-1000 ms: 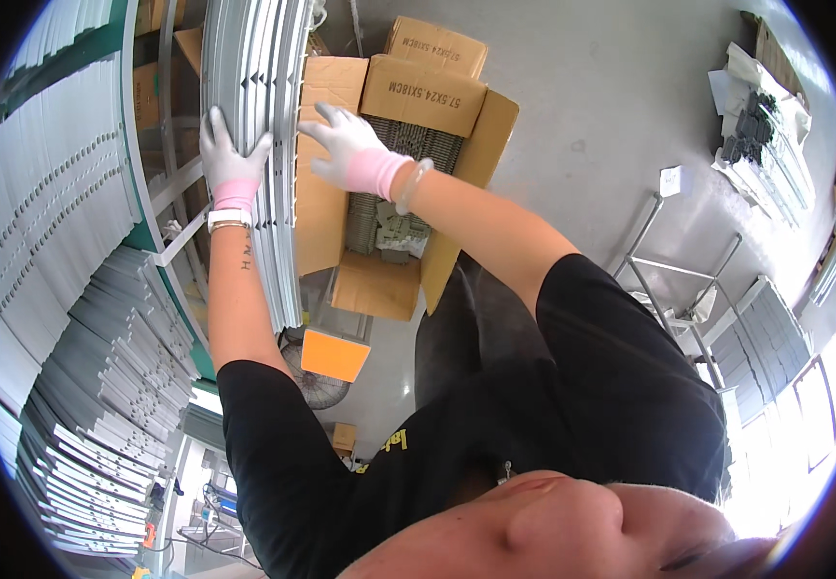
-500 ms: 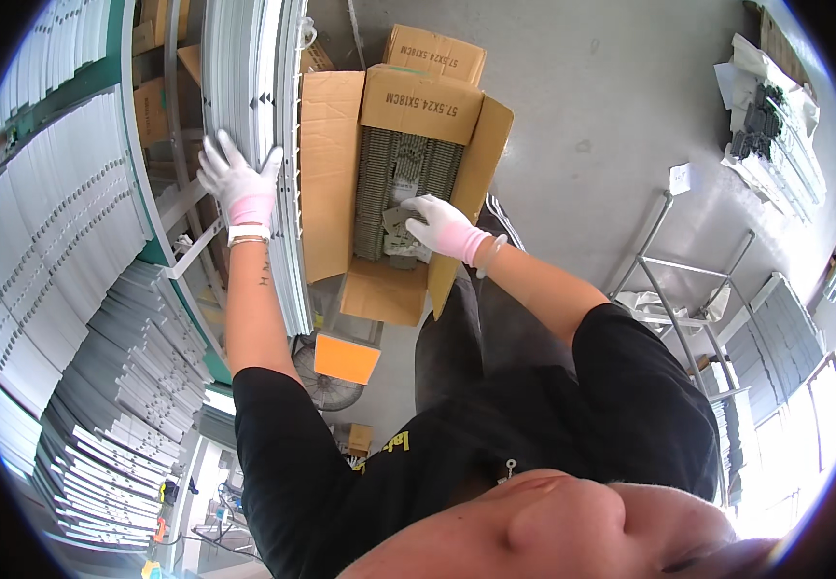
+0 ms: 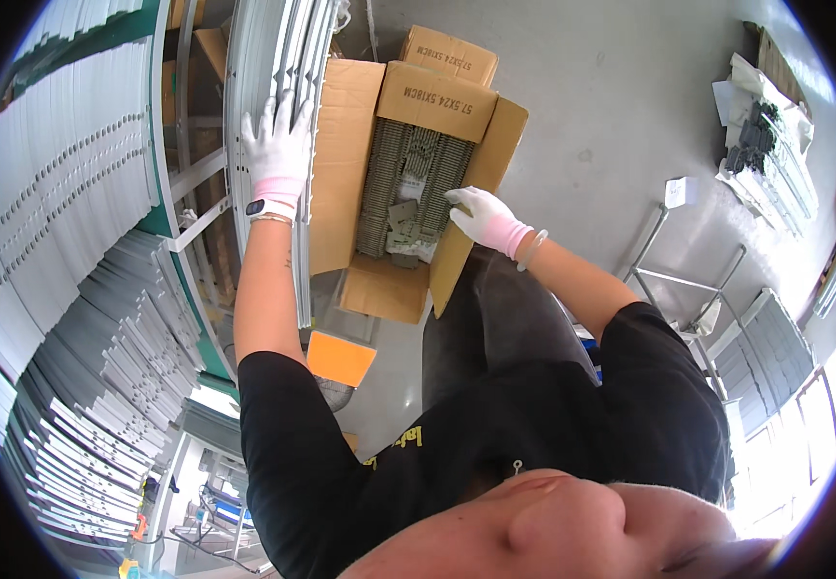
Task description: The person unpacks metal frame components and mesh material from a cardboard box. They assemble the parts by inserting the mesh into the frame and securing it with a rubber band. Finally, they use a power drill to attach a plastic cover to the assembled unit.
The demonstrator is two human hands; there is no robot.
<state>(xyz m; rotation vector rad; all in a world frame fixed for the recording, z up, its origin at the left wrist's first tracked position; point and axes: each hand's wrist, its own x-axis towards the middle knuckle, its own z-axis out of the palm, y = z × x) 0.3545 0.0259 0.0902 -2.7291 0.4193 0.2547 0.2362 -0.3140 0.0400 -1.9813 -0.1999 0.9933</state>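
Overhead, the left hand (image 3: pixel 279 145) lay flat with its gloved fingers spread against a stack of long grey metal panels (image 3: pixel 273 106) that stood on edge beside the open cardboard box (image 3: pixel 346 164). A watch sat on that wrist, just below the pink cuff of the white glove. Meanwhile the right hand (image 3: pixel 481 217), gloved the same way and with a clear bracelet at the wrist, reached into the box at its right wall, fingers curled down among the contents; whether it pinched anything could not be told. Inside the box, rows of grey ribbed parts (image 3: pixel 413 179) were packed tight, with a few loose small grey pieces (image 3: pixel 404 227) lying on top near the hand. The box flaps stood open on all sides, and a second, closed carton (image 3: pixel 452 53) lay just beyond it on the grey floor (image 3: pixel 592 116). To the left, racks of many more grey panels (image 3: pixel 61 212) fanned out along a green frame. An orange card (image 3: pixel 339 357) showed below the box, near the person's black sleeve.
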